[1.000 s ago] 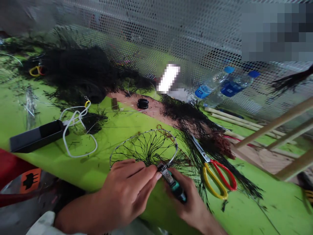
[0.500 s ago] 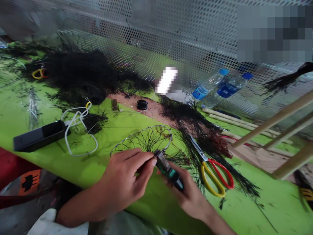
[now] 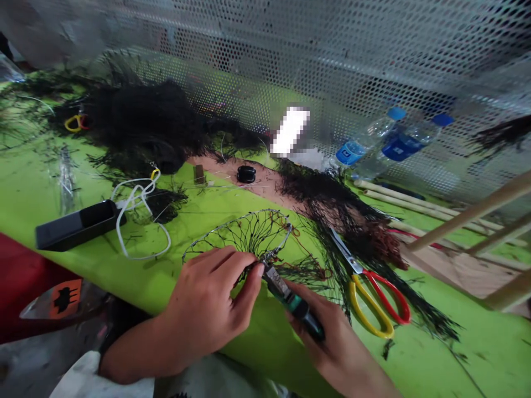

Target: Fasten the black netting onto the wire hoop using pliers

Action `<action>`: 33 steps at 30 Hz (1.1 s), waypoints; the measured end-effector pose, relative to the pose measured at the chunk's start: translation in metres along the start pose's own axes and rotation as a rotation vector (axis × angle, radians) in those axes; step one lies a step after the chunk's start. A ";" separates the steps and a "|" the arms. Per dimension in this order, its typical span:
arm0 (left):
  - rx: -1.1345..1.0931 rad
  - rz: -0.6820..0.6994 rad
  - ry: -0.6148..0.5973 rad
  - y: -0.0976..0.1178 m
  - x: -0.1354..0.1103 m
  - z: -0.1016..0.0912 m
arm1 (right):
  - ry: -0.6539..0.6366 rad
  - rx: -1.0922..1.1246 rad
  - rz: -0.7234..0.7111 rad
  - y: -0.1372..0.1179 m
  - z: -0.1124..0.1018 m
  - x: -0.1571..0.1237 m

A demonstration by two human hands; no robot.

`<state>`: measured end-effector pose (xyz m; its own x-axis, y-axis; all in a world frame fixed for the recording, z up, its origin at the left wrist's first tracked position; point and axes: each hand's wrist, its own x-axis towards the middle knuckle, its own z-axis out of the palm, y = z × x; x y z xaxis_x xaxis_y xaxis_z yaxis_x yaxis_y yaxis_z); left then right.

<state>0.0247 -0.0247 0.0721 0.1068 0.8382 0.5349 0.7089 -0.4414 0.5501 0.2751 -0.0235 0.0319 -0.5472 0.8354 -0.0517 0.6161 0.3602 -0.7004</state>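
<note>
My left hand (image 3: pixel 219 298) pinches a wire frame (image 3: pixel 232 221) near its lower end. Black knotted netting (image 3: pixel 253 229) is strung across the frame in a fan. In my right hand (image 3: pixel 327 331) are pliers (image 3: pixel 290 296) with green and black handles, fingers wrapped round them. The pliers' jaws lie right beside my left fingertips and the wire; whether they grip it I cannot tell. Reddish-brown threads (image 3: pixel 305 249) hang from the frame's right side. To the right of my right hand lie scissors (image 3: pixel 369 287) with one yellow and one red handle loop, blades slightly apart.
Black fibre bundles (image 3: pixel 145 121) cover the green table (image 3: pixel 199 199) at the back left. A black box (image 3: pixel 78 224) and a white cord (image 3: pixel 145 257) sit at the left. Two water bottles (image 3: pixel 352 149) lean by the perforated metal panel (image 3: pixel 257 66); wooden rods (image 3: pixel 464 210) stand at the right.
The pliers have shifted slightly down and right, away from my left fingertips, showing more of the wire joint. My left hand keeps its pinch. The whole view has shifted a little.
</note>
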 end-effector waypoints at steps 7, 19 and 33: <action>-0.001 -0.013 0.010 -0.002 -0.003 0.001 | 0.076 0.035 -0.041 0.002 0.009 0.004; -0.058 -0.109 -0.096 0.002 -0.001 -0.005 | 0.045 0.063 -0.018 0.005 0.007 0.006; -0.357 -0.335 -0.312 0.004 -0.004 -0.014 | 0.064 0.053 -0.127 0.012 0.018 0.001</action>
<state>0.0168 -0.0342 0.0813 0.1561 0.9816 0.1097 0.4663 -0.1711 0.8679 0.2717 -0.0258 0.0111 -0.5806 0.8098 0.0845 0.5122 0.4440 -0.7352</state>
